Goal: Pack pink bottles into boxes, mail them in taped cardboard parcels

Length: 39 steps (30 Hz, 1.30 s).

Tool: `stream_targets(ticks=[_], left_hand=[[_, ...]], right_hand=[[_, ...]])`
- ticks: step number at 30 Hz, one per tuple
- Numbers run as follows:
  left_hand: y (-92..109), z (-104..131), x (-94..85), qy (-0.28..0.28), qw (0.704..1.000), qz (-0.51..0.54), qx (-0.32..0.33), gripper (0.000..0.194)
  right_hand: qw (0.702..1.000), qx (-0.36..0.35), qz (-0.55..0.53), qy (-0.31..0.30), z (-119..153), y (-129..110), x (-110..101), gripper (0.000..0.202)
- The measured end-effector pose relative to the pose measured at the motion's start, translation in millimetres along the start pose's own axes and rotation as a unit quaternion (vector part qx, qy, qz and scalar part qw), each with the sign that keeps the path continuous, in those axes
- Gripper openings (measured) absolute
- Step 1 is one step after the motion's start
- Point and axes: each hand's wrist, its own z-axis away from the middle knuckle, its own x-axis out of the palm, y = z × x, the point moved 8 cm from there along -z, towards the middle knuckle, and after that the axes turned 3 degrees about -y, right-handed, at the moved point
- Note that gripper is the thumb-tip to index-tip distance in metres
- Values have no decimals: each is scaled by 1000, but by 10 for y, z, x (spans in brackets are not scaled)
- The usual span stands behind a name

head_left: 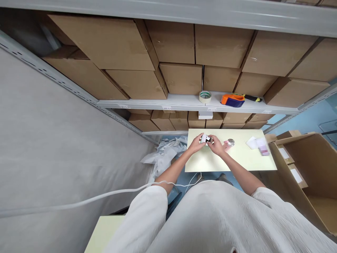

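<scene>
Above the far left part of a pale yellow table [210,160], my two hands meet around a small white box [203,138] with a dark part at its right side. My left hand [196,143] is closed on the box's left side. On the dark part at the other end, the fingers of my right hand [216,145] are closed; whether it is an opening or a separate piece I cannot tell. Just right of my right hand stands a pink cup-like thing with a shiny silver top [231,142].
White papers [252,143] lie at the table's right, beside a large open carton [286,168]. Shelves of brown boxes [181,78] rise behind, with a tape roll [205,96] and an orange-blue tape dispenser [233,100]. Plastic bags [167,154] lie left; a white cable [116,192] crosses my left arm.
</scene>
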Motion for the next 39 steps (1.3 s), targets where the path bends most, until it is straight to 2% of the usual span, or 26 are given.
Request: stream_targets(ticks=[7,11,18,24,29,34,39], left_hand=[[-41,-24,-3,39,999,-29,16,63],[-41,-22,21,33,997,-63,5,63],[-28,29,53,8,993,-117,-10,63],[23,44,36,28,990,-139,0,45],[36,62,67,14,987,-163,13,39],[62,27,49,10,990,-138,37,29],[31,-16,-26,32,990,-124,57,41]], right_hand=[[998,50,36,11,4,-79,-37,43],[993,101,63,11,-24,-127,-96,29],[984,147,101,24,-45,-134,-138,28],[981,160,102,33,-61,-107,-79,15],[976,189,74,83,-74,-12,-145,12],[987,144,59,47,-116,-7,-113,12],[997,70,31,18,-123,-35,-48,14]])
